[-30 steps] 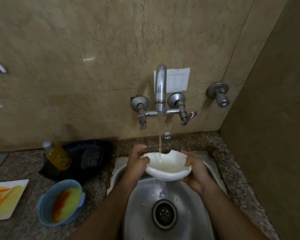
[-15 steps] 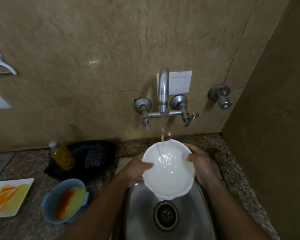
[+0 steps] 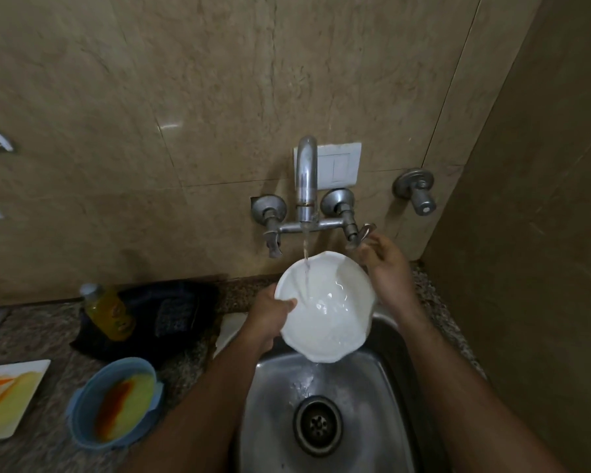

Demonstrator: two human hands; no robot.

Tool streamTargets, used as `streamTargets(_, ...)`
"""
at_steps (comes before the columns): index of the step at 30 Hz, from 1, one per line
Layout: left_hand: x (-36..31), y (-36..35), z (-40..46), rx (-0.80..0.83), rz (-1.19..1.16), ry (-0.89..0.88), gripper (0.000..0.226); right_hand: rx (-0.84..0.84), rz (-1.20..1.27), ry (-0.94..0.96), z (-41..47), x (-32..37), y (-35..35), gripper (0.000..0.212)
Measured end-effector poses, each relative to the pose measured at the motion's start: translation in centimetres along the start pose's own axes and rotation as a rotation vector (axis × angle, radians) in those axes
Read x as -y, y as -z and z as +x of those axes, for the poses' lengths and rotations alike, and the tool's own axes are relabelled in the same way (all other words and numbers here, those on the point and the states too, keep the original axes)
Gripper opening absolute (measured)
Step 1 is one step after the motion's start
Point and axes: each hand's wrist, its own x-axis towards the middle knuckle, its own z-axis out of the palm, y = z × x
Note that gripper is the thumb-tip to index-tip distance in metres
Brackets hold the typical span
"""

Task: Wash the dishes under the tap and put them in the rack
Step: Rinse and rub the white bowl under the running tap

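Right hand [image 3: 384,264] moved to tap lever [image 3: 365,232], glossy white bowl [image 3: 325,305] tilted

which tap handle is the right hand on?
The right lever of the mixer tap, at the right hand's fingertips. The left lever and the separate wall valve farther right are untouched.

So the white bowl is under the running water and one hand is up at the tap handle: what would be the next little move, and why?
Probably turn the tap's right metal lever to shut off the water. The right hand is at that lever, the round white scalloped bowl looks clean, and the left hand alone grips it, tilted, draining into the steel sink.
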Motion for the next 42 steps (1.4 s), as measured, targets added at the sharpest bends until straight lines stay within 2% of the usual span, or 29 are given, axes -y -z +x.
streamTargets(4, -0.1, 1.5, -0.6, -0.099, 0.149, -0.082, 0.031, 0.008, -0.161, 0.068, 0.5, 1.8, -0.1, 0.028)
streamTargets(9, -0.5, 2.4, -1.4, -0.173, 0.387, -0.163, 0.03, -0.092, -0.334, 0.095, 0.5, 2.9, -0.3, 0.032)
streamTargets(13, 0.1, 1.9, -1.4, -0.037, 0.146, -0.056, 0.032, -0.086, -0.369, 0.094, 0.7, 3.2, -0.4, 0.028)
streamTargets(18, 1.4, -0.3, -0.6, 0.029, -0.111, 0.031, 0.038, -0.086, -0.457, 0.078, 1.3, 2.9, -0.4, 0.03)
streamTargets(21, 1.7, -1.0, -0.3, 0.009, -0.135, -0.005, 0.037, -0.057, -0.64, 0.156, 1.0, 3.5, -0.4, 0.024)
streamTargets(23, 1.6, -0.7, -0.5, -0.04, -0.075, -0.045, 0.035, -0.04, -0.794, 0.222, 0.6, 4.1, -0.6, 0.022)
streamTargets(25, 1.4, 0.0, -1.2, -0.087, 0.014, -0.106, 0.034, -0.048, -0.832, 0.22, 0.0, 4.4, -0.8, 0.024)
streamTargets(30, 0.7, 2.3, -4.1, -0.155, 0.13, -0.244, 0.03, 0.036, -0.722, 0.135, -1.3, 4.6, -0.5, 0.02)
streamTargets(34, 0.2, 4.2, -6.4, -0.218, 0.222, -0.382, 0.029, 0.219, -0.644, 0.05, -5.4, 3.9, 0.5, 0.038)
streamTargets(36, -0.2, 4.9, -7.5, -0.224, 0.28, -0.448, 0.03, 0.348, -0.466, 0.047, -7.3, 3.5, 0.8, 0.034)
streamTargets(40, -0.3, 5.7, -9.5, -0.216, 0.363, -0.545, 0.031, 0.504, -0.034, 0.139, -10.3, 4.0, 1.7, 0.03)
streamTargets(42, -0.2, 6.0, -10.2, -0.236, 0.386, -0.584, 0.03, 0.607, -0.052, 0.167, -11.7, 4.3, 1.8, 0.04)
